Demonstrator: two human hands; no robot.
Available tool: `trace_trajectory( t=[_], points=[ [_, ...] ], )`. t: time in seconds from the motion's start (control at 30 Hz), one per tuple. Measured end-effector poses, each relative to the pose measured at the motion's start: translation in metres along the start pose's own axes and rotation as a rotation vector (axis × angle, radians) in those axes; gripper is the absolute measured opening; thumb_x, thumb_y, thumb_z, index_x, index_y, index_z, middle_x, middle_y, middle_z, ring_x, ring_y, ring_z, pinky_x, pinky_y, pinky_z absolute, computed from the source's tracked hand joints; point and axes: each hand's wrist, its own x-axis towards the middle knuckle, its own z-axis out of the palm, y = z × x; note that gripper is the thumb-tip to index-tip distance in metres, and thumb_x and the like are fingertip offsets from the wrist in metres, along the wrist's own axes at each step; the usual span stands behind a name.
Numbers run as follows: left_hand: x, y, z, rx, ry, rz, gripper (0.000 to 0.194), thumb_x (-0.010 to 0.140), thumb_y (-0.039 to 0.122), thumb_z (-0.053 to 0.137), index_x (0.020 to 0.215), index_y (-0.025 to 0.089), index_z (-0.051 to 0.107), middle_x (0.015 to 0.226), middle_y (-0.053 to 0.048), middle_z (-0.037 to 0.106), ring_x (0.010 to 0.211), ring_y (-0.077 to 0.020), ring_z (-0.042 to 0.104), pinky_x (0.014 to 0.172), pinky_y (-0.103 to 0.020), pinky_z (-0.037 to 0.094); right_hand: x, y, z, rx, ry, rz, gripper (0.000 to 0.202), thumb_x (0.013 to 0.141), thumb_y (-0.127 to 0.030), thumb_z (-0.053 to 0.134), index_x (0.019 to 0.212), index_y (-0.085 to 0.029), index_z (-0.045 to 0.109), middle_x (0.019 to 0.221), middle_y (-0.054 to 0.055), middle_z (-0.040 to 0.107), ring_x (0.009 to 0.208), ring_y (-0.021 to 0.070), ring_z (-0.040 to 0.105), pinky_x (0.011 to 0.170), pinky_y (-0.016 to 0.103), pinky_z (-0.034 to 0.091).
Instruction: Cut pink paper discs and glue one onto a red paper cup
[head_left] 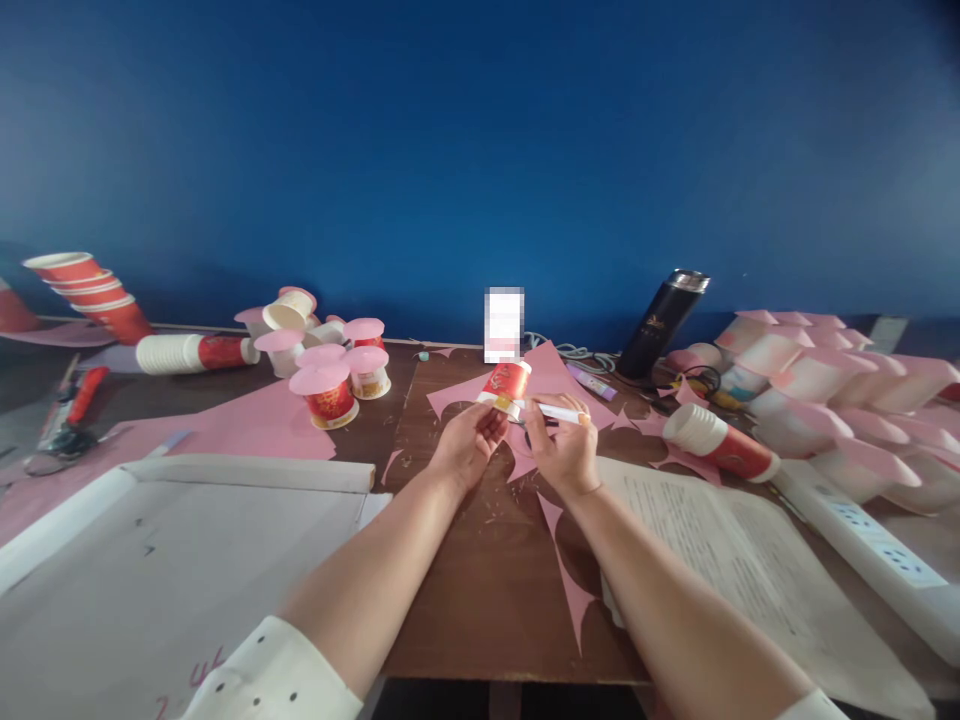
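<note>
Near the middle of the table, my left hand (471,443) grips a red paper cup (505,380) low on its side. The cup is tipped, with its white and gold end toward me. My right hand (562,445) is closed around a slim white glue stick (562,413), held sideways. Its left end comes close to the cup's lower edge; whether they touch I cannot tell. Dark scissors handles seem to lie partly hidden behind my right hand. Pink paper scraps (465,388) with curved cut edges lie under and around the cup.
Left stand cups with pink discs (320,372), a lying cup stack (196,354) and a large open box (247,473). Right are another cup stack (721,443), a black thermos (664,322), a lavender tube (592,382), a power strip (862,545), printed paper (720,560) and pink-topped cups (821,420).
</note>
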Motion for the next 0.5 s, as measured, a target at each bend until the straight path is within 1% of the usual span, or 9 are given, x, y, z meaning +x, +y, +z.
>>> trace_trajectory(
  t=[0.17,0.37,0.5],
  points=[
    [0.0015,0.0001,-0.0013,-0.016,0.023,-0.003,0.007,0.081,0.009,0.057,0.076,0.010,0.062,0.066,-0.005,0.063,0.060,-0.0088,0.060,0.067,-0.021,0.051,0.0000,-0.0015,-0.0015,-0.008,-0.012,-0.007,0.016,0.087,-0.027,0.053,0.081,-0.020,0.066,0.078,0.005,0.070,0.076,0.0194,0.064,0.077,0.034,0.046],
    [0.0014,-0.0001,-0.0016,-0.029,0.046,0.000,0.007,0.081,0.008,0.057,0.077,0.010,0.061,0.067,-0.006,0.063,0.062,-0.0096,0.060,0.068,-0.021,0.052,-0.0010,-0.0014,-0.0021,0.038,-0.090,0.004,0.020,0.088,-0.029,0.051,0.077,-0.020,0.065,0.076,0.004,0.069,0.076,0.0193,0.064,0.077,0.033,0.047],
    [0.0012,0.0008,-0.0007,-0.032,0.044,-0.012,0.007,0.081,0.008,0.057,0.076,0.010,0.061,0.067,-0.006,0.063,0.062,-0.0096,0.060,0.068,-0.021,0.052,-0.0011,-0.0008,-0.0017,0.009,-0.061,0.012,0.020,0.088,-0.029,0.052,0.078,-0.020,0.066,0.077,0.005,0.070,0.076,0.0196,0.064,0.078,0.034,0.046]
  ],
)
